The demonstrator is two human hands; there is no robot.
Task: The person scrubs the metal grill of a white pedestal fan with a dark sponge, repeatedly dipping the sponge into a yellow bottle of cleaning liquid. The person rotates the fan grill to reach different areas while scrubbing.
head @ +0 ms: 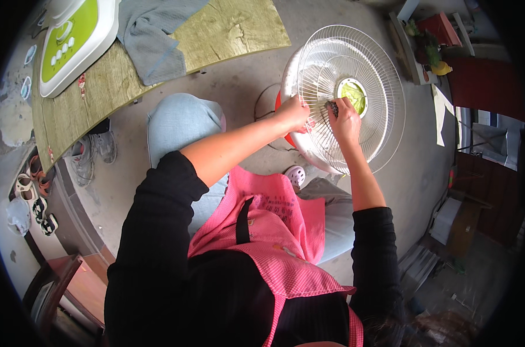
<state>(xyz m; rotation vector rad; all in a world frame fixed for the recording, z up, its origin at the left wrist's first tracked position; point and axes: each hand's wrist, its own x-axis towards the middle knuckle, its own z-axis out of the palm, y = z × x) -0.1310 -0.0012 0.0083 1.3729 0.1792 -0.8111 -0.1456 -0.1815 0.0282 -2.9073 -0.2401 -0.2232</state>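
Note:
My left hand (293, 113) grips the near-left rim of a round white wire fan guard (381, 82), which is tilted over a white basin (291, 71). Pressed against the guard's wires is a dark steel-wool scouring pad (333, 107), pinched in the fingers of my right hand (346, 122). The guard's yellow-green centre badge (352, 94) lies just beyond the right hand. Parts of the basin show through the wires, but its contents are hard to make out.
At upper left, a wood-patterned table (228, 32) carries a grey cloth (154, 47) and a white-and-green fan base (74, 41). Something red (290, 138) sits under the basin. Grey shoes (82, 160) rest on the floor beneath the table. Potted plants (431, 50) stand at upper right.

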